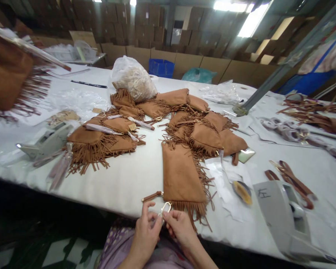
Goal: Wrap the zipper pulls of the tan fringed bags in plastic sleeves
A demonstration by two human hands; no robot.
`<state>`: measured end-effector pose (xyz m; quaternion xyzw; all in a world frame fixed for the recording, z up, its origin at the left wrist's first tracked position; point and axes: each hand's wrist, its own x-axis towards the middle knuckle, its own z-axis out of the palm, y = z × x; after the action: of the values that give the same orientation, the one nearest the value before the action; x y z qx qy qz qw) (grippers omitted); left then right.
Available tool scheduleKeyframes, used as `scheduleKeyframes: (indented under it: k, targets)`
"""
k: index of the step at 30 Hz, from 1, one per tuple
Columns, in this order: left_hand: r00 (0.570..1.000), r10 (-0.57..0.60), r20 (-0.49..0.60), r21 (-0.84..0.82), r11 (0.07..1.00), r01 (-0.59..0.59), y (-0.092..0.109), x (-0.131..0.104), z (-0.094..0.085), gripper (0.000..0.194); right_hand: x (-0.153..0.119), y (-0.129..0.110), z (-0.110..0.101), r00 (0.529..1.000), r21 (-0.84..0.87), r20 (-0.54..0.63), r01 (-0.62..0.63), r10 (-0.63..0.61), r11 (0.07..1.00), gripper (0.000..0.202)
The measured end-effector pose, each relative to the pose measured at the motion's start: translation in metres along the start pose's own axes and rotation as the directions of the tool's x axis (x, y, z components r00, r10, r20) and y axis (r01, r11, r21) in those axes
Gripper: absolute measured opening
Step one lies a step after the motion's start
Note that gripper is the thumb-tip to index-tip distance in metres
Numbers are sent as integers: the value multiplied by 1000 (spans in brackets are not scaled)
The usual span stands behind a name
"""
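At the table's front edge, my right hand (180,226) pinches a gold metal clasp (167,206) between thumb and fingertips. My left hand (148,229) meets it from the other side, its thumb against the clasp's lower end and its fingers curled. Whatever hangs below the clasp is hidden by my fingers. Just beyond lies a brown fringed pouch (182,173), flat on the table, with a short zip-pull strap (152,196) at its near left corner. More brown fringed pouches (207,138) are heaped behind it, and others (92,134) lie to the left with wrapped straps on top.
Tape dispensers stand left (49,140) and right (291,216). A roll of tape (242,192) rests on white paper, near brown straps (292,179). A stuffed plastic bag (133,78) sits behind the pouches. One metal post (282,67) slants up at right. Another fringed bag (8,71) appears far left.
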<state>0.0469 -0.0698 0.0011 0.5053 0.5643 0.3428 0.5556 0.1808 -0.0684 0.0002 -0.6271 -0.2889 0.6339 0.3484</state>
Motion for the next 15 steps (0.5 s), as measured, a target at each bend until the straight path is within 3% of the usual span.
scheduleKeyframes:
  k: [2,4,7,10,12,15]
  targets:
    - [997,68,-31,76,995,-66,2,1,-1,38,0,0,1,1000,-28,-24,11,-12,1000,49]
    - [999,44,2,73,996,-44,3,4,-2,32,1,0,1,999,-52,-25,31,-33,998,48]
    - [979,-186,88,-155,968,198,2,12,-2,34,2,-2,-3,997,-76,12,83,-82,994,46]
    - [918,-334,215,-373,840,393,0,21,-3,33,2,-3,-12,988,-77,96,128,-121,989,39]
    - [918,-338,209,-411,821,396,0,24,-5,32,-1,-1,-21,993,-90,37,119,-116,989,36]
    - [958,-276,80,-346,893,287,0,24,-5,31,-12,2,-30,982,-37,-173,72,-77,997,38]
